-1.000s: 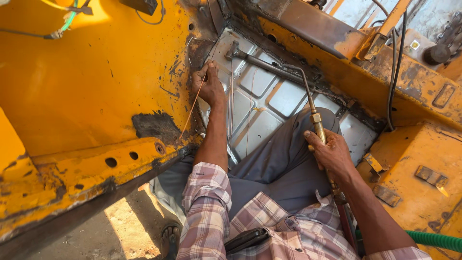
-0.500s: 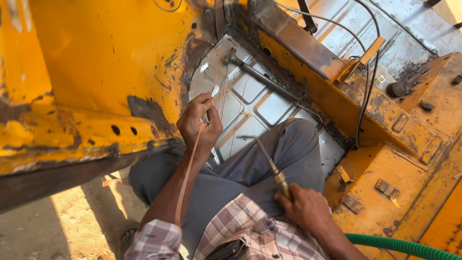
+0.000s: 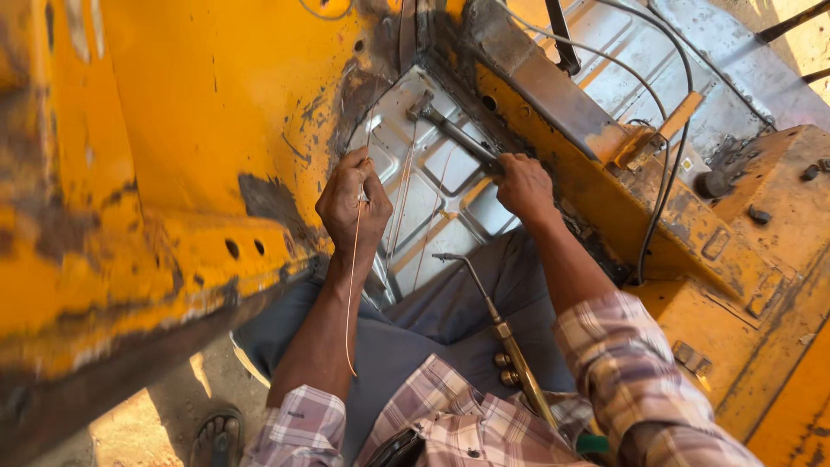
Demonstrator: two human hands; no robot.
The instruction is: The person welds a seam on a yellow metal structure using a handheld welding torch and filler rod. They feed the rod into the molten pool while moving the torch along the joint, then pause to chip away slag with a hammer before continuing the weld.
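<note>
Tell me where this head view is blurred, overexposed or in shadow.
Head view: the yellow panel at left is smeared by motion blur; sunlit ground at the bottom left corner and top right is blown out; the left hand with its thin rod, the right hand on the hammer and the torch stay sharp in even shade.

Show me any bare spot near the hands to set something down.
Bare ribbed floor panel between left hand with its thin rod and right hand on the hammer. Crowded: lap, where the torch lies; cables on the right ledge.
</note>
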